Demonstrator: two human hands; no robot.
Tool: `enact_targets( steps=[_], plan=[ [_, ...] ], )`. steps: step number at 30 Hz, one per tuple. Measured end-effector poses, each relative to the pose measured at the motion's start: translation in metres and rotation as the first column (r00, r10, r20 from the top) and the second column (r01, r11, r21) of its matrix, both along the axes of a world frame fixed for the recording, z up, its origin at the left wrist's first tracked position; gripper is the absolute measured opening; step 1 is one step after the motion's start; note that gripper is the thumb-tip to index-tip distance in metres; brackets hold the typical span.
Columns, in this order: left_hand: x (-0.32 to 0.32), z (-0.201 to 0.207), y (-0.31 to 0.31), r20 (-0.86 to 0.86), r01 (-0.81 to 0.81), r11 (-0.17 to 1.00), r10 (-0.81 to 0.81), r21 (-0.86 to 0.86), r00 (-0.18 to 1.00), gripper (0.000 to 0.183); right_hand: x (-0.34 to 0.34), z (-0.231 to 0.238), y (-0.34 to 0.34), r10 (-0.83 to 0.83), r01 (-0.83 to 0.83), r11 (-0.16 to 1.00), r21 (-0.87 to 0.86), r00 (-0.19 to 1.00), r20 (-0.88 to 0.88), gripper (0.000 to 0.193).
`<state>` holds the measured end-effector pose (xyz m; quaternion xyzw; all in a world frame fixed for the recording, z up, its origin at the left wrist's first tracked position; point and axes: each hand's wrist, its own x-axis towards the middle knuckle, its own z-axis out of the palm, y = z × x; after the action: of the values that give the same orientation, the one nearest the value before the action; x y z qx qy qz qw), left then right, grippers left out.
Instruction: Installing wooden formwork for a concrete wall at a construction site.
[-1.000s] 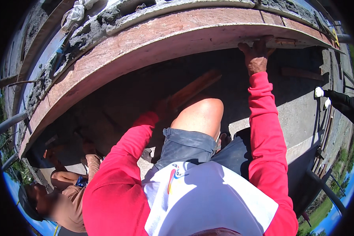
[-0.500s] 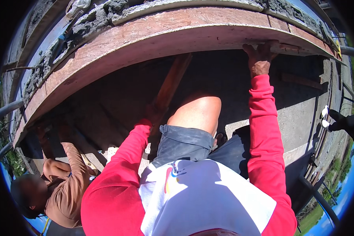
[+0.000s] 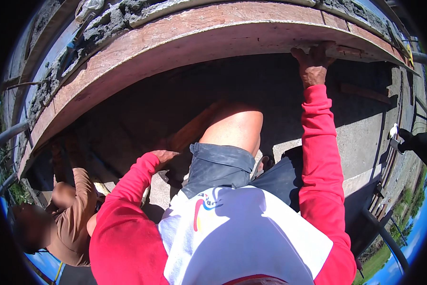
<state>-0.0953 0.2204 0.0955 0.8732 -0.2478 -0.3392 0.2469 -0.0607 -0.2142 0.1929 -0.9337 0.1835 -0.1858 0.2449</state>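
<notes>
My right hand (image 3: 314, 64) is raised against the underside of a long reddish plywood board (image 3: 185, 40), thumb and fingers spread on it. My left hand (image 3: 165, 156), at the end of a red sleeve, is low beside my bent knee. Its fingers are closed around the lower end of a piece of lumber (image 3: 189, 130), partly lost in shadow. The lumber slants up and away from the hand, its far end in the dark below the board.
Rough concrete (image 3: 113, 26) lines the board's top. Left, a co-worker in a brown sleeve (image 3: 78, 209) crouches, arms under the board. Right, another person's dark-covered hand (image 3: 405, 140) holds something whitish. Metal pipes (image 3: 386, 240) stand at the right edge. A wood strip (image 3: 365, 92) lies in shadow.
My left hand has moved down and left with the lumber, whose upper end has dropped away from the board. My right hand remains against the board. The co-worker at left has shifted slightly.
</notes>
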Motion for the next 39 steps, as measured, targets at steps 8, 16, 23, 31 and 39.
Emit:
enact_targets(
  steps=[8,16,23,31,39],
  plan=[
    [-0.014,0.026,-0.009,-0.223,-0.389,0.882,0.448,0.265,0.866,0.054,0.005,-0.011,-0.009,-0.158,0.137,0.974,-0.179,0.982,-0.107,0.084],
    [-0.039,-0.003,-0.035,-0.293,-0.129,0.965,0.194,0.229,0.936,0.055,0.000,-0.011,-0.007,-0.181,0.180,0.983,-0.027,0.983,-0.043,0.080],
    [-0.050,0.014,-0.019,-0.036,-0.325,0.865,0.365,0.381,0.930,0.045,-0.004,-0.005,-0.007,-0.061,0.055,0.983,-0.176,0.998,-0.033,0.068],
    [-0.040,-0.008,-0.036,-0.275,0.040,0.959,0.041,0.281,0.960,0.042,0.003,0.007,0.001,-0.066,-0.058,0.891,-0.451,0.965,-0.255,0.069],
    [-0.033,-0.011,-0.006,-0.338,0.139,0.934,-0.020,0.330,0.941,0.039,-0.011,0.016,0.002,-0.334,0.350,0.883,0.314,0.937,-0.103,0.083]
  ],
)
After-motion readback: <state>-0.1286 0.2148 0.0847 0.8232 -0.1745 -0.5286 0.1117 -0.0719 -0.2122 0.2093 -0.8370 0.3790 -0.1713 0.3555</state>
